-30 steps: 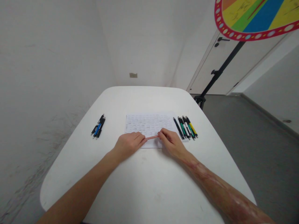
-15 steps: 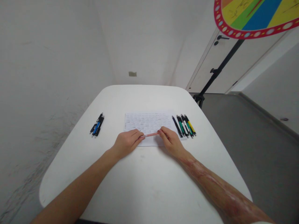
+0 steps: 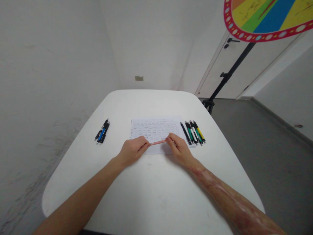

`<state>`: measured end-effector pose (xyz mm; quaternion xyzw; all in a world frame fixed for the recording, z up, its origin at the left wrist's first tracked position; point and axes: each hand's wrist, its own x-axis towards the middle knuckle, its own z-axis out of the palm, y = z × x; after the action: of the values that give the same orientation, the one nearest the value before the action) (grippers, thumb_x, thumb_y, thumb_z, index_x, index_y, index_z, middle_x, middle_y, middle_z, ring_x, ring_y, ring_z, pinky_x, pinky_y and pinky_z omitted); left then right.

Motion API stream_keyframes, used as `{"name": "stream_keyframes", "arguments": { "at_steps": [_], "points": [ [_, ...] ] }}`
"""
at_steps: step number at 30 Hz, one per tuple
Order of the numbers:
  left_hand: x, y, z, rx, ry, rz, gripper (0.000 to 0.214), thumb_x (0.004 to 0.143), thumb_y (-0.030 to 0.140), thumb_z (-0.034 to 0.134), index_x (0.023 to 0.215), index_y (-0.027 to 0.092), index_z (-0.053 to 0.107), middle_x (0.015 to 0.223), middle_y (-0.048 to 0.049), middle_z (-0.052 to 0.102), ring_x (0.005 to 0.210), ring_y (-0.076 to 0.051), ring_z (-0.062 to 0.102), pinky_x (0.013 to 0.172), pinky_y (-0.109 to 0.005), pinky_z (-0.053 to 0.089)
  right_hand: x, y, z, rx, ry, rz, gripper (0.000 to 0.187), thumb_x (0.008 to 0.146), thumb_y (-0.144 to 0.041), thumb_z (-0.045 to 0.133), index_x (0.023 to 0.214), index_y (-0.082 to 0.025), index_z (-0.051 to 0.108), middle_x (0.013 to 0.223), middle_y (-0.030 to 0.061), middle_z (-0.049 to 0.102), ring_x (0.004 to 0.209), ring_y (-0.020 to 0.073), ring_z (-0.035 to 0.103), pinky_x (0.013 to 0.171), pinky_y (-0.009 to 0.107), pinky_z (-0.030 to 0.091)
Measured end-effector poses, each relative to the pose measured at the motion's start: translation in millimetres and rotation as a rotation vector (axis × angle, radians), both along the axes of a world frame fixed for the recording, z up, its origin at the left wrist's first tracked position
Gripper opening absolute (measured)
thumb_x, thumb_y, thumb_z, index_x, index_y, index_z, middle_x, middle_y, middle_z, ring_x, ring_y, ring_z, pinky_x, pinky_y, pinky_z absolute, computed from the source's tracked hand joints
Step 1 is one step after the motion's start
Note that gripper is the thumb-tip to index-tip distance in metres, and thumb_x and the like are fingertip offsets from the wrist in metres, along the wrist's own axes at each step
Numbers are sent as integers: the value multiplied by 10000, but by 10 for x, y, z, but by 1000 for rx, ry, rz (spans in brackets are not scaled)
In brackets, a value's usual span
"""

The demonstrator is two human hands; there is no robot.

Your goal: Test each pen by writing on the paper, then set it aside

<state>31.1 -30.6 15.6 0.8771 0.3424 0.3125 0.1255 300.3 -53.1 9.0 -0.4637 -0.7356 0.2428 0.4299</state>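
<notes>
A slim pink pencil (image 3: 157, 142) is held level between my two hands, just above the lower part of a sheet of paper. My left hand (image 3: 134, 148) pinches its left end, and that tip is hidden by the fingers. At the other end, the fingers of my right hand (image 3: 179, 148) are closed round it. Underneath lies the white paper (image 3: 154, 125), covered in rows of handwriting.
On the white table (image 3: 151, 189), several pens (image 3: 193, 132) in black, green, white and yellow lie right of the paper. A smaller group of black and blue pens (image 3: 102, 131) lies at left. Beyond the table's right edge stands a colourful wheel (image 3: 269, 19) on a black stand.
My left fingers have slid slightly over the pencil's left end, covering the pale part that showed there before. My right hand has hardly moved.
</notes>
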Motion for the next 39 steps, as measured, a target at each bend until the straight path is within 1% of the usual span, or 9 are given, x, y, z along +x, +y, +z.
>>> {"name": "stream_keyframes", "arguments": {
  "at_steps": [4,8,11,15,21,26,34,36,39],
  "points": [
    [-9,0,-20,-34,-7,40,288,1126,452,556,1155,214,715,790,14,721,649,-124,663,628,-236,487,9,7,-9,-7,6,-4,338,1127,-400,447,821,-260,477,757,6,563,709,202,501,686,353,408],
    [-11,-1,-36,-51,-12,40,284,1140,421,519,1118,219,717,840,3,755,700,-133,704,658,-237,508,19,14,-19,-14,19,3,329,1128,-406,450,837,-259,499,777,11,586,724,205,512,697,353,418],
    [-12,0,-33,-49,-33,53,289,1116,457,576,1202,211,700,787,25,730,626,-124,671,617,-234,488,20,16,-15,-25,22,3,315,1123,-395,457,845,-258,512,782,12,596,726,205,519,698,354,417],
    [-17,7,-23,5,7,33,318,1150,382,487,1032,204,723,847,-7,773,702,-135,712,649,-242,492,13,16,1,-39,33,-2,300,1117,-383,468,856,-252,533,789,11,607,733,204,532,702,353,416],
    [-13,10,-7,-29,-1,60,277,1114,453,587,1149,224,739,802,21,764,640,-123,681,629,-234,486,22,7,24,-61,64,19,260,1112,-383,477,913,-248,574,819,18,630,775,213,562,729,354,446],
    [-10,20,-10,7,31,61,320,1154,386,486,1074,209,740,879,-14,800,697,-143,712,670,-254,500,37,-11,38,-45,76,46,204,1115,-344,492,987,-237,610,899,33,651,836,215,589,783,366,471],
    [-28,47,-29,-66,69,59,494,1177,368,365,894,217,740,839,-10,794,782,-161,743,748,-259,510,41,-11,10,43,126,73,123,1111,-316,561,1083,-243,656,966,51,692,883,219,634,827,378,510],
    [-26,42,-28,-90,63,59,474,1171,413,403,906,218,743,805,-1,775,744,-155,728,716,-255,496,42,-7,-1,50,137,63,123,1112,-322,573,1098,-246,669,981,56,709,890,221,645,831,381,519],
    [-20,28,-27,-107,44,103,353,1118,514,554,1091,214,739,742,32,728,624,-138,670,616,-248,443,45,2,-16,52,145,48,127,1110,-333,586,1100,-250,681,979,55,721,886,222,654,823,381,525]
  ]
}}
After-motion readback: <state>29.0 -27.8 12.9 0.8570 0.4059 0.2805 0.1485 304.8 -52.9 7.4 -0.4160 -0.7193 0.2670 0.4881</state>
